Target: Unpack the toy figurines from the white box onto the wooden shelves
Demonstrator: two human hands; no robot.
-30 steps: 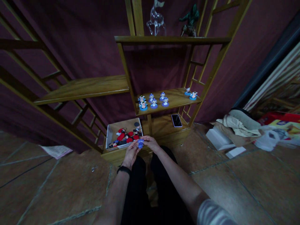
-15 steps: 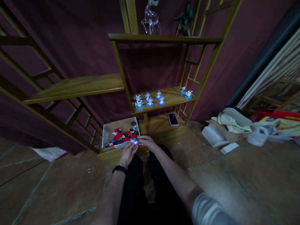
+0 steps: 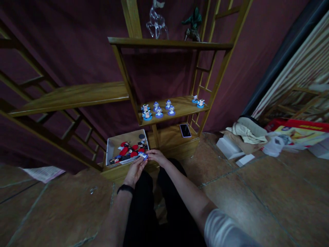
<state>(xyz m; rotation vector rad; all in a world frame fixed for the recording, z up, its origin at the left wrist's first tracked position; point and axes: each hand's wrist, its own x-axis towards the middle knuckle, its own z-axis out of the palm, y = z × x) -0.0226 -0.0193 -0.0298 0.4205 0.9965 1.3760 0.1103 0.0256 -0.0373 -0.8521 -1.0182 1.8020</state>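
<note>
Between my two hands, at the front right corner of a white box, is a small purple-and-white figurine. My left hand holds it from the left and below, fingers closed round its edge. My right hand pinches it from the right. Inside the white box lie several red-and-black figurines in a heap. On the shelf above stand several purple figurines, with blue-based figurines to their left and two more blue-based ones at the right end.
A phone lies on the lower shelf. A clear horse statue and a dark green figure stand on the upper shelf. White boxes, cloth and a plastic bag are on the floor at right; papers at left.
The whole view has shifted, so the shelf appears further left. Both hands keep hold of the purple-and-white figurine beside the box, with little change in their grip.
</note>
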